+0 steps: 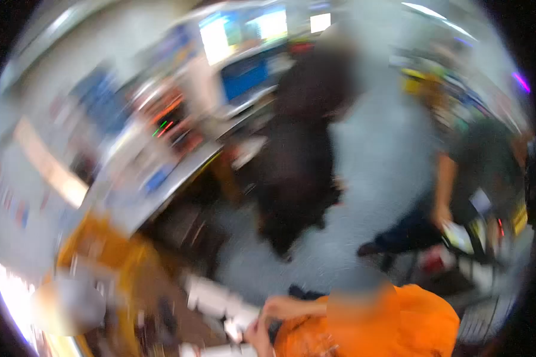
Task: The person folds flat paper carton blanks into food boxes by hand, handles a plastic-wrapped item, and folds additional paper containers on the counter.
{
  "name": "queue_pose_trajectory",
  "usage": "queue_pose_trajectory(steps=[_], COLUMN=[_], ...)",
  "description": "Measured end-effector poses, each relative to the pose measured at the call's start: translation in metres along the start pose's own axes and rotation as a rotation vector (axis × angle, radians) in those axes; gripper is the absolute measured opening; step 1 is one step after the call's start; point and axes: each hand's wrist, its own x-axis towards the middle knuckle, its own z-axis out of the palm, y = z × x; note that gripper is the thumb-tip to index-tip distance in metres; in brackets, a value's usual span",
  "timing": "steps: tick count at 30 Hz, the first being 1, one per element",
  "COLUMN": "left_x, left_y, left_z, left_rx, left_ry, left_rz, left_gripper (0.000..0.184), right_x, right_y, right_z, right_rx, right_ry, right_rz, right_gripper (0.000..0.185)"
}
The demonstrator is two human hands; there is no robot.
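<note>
I cannot tell the grip, because the wearer's hands are out of view, but the near white thing (211,297), left of the orange shirt (426,315), seems light and stiff, best held by its edges.

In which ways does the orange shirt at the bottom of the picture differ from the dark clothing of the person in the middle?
Colour: the orange shirt is bright, while the dark clothing looks nearly black-brown. Framing: the orange shirt reaches the picture's bottom edge, whereas the dark clothing ends well above it. Both are being worn.
</note>
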Motion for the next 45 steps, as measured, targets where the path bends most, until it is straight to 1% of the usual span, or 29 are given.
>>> queue_pose_trajectory(steps=[1, 2, 3, 4, 6, 9, 11, 13, 15, 18, 20, 22, 24, 26, 28, 29, 31, 33, 34, 35, 36, 37, 38, 39, 40, 41, 42, 43, 45], left_x=[-0.005, -0.022, -0.022, -0.024, -0.030, -0.037, -0.043, -0.048, -0.063, -0.083, -0.095, -0.111, -0.118, -0.115, -0.119, -0.120, -0.120, -0.126, -0.129, -0.130, -0.128, -0.120, -0.111, -0.105, -0.086, -0.081, -0.066, -0.046, -0.016], left_y=[0.022, 0.073, 0.077, 0.081, 0.073, 0.092, 0.097, 0.083, 0.101, 0.097, 0.095, 0.095, 0.089, 0.072, 0.057, 0.055, 0.057, 0.074, 0.072, 0.079, 0.091, 0.126, 0.127, 0.128, 0.144, 0.130, 0.146, 0.172, 0.238], left_z=[0.009, 0.013, 0.012, 0.011, 0.017, -0.001, -0.018, -0.028, -0.048, -0.059, -0.068, -0.064, -0.047, -0.035, -0.028, -0.026, -0.011, 0.000, 0.013, 0.029, 0.032, 0.023, 0.034, 0.047, 0.027, 0.050, 0.037, 0.010, -0.052], left_rx=[-0.121, -0.145, -0.069, -0.074, -0.594, -0.726, -0.636, -0.628, -0.418, -0.332, -0.155, -0.053, 0.045, 0.011, -0.004, -0.059, -0.157, -0.040, 0.013, -0.080, -0.128, -0.512, -0.547, -0.576, -0.703, -0.532, -0.524, -0.515, 0.040], left_ry=[0.108, 0.162, 0.170, 0.210, 0.238, 0.413, 0.551, 0.698, 0.948, 1.215, 1.419, 1.516, 1.586, 1.842, 2.089, 2.263, 2.634, 2.810, 2.905, 2.934, 2.975, 2.993, 2.944, 2.898, 2.977, 2.761, 2.671, 2.572, 2.111], left_rz=[0.037, -0.108, -0.023, -0.044, -0.006, 0.025, 0.156, 0.164, 0.193, 0.179, 0.193, 0.146, 0.082, -0.148, -0.246, -0.292, -0.383, -0.542, -0.483, -0.483, -0.454, -0.252, -0.185, -0.124, -0.018, -0.023, -0.218, -0.403, -0.502], left_gripper=[0.031, 0.029, 0.030, 0.029, 0.028, 0.027, 0.022, 0.020, 0.019, 0.019, 0.020, 0.017, 0.015, 0.016, 0.019, 0.020, 0.025, 0.028, 0.026, 0.021, 0.019, 0.020, 0.020, 0.020, 0.018, 0.010, 0.008, 0.012, 0.024], right_x=[0.017, 0.019, 0.030, 0.040, 0.062, 0.097, 0.120, 0.141, 0.159, 0.186, 0.213, 0.236, 0.277, 0.310, 0.330, 0.338, 0.347, 0.354, 0.357, 0.365, 0.370, 0.378, 0.395, 0.413, 0.432, 0.456, 0.489, 0.526, 0.604], right_y=[0.009, -0.007, -0.038, -0.044, -0.061, -0.087, -0.098, -0.109, -0.131, -0.157, -0.159, -0.135, -0.085, -0.014, -0.003, -0.004, -0.013, -0.010, 0.003, 0.019, 0.013, 0.001, -0.011, -0.025, -0.035, -0.034, -0.032, -0.030, 0.001], right_z=[-0.011, -0.013, -0.020, -0.021, -0.021, -0.008, 0.011, 0.030, 0.057, 0.099, 0.120, 0.138, 0.168, 0.209, 0.255, 0.284, 0.328, 0.357, 0.370, 0.385, 0.381, 0.369, 0.352, 0.333, 0.314, 0.291, 0.265, 0.241, 0.201], right_rx=[-0.017, -0.279, -0.343, -0.321, -0.256, -0.177, -0.157, -0.243, -0.244, -0.279, -0.026, 0.026, -0.132, -0.230, -0.356, -0.341, -0.471, -0.770, -0.934, -1.057, -0.969, -0.882, -0.883, -0.668, -0.452, -0.383, -0.315, -0.299, -0.311], right_ry=[-0.141, 0.101, 0.072, 0.035, -0.029, -0.219, -0.332, -0.602, -0.767, -0.992, -1.195, -1.046, -0.996, -0.949, -0.828, -0.829, -0.934, -1.051, -1.057, -1.160, -1.153, -1.152, -1.160, -1.177, -1.184, -1.115, -1.044, -1.094, -0.933], right_rz=[0.129, -0.044, 0.042, 0.031, 0.046, 0.025, -0.023, -0.320, -0.350, -0.565, -0.401, 0.036, 0.144, 0.012, -0.594, -0.696, -0.755, -0.759, -0.793, -0.736, -0.795, -0.858, -0.857, -0.814, -0.760, -0.730, -0.702, -0.387, -0.416], right_gripper=[0.018, 0.015, 0.012, 0.012, 0.010, 0.010, 0.012, 0.017, 0.018, 0.018, 0.017, 0.019, 0.023, 0.027, 0.034, 0.037, 0.040, 0.035, 0.031, 0.029, 0.027, 0.025, 0.025, 0.024, 0.023, 0.024, 0.026, 0.032, 0.030])
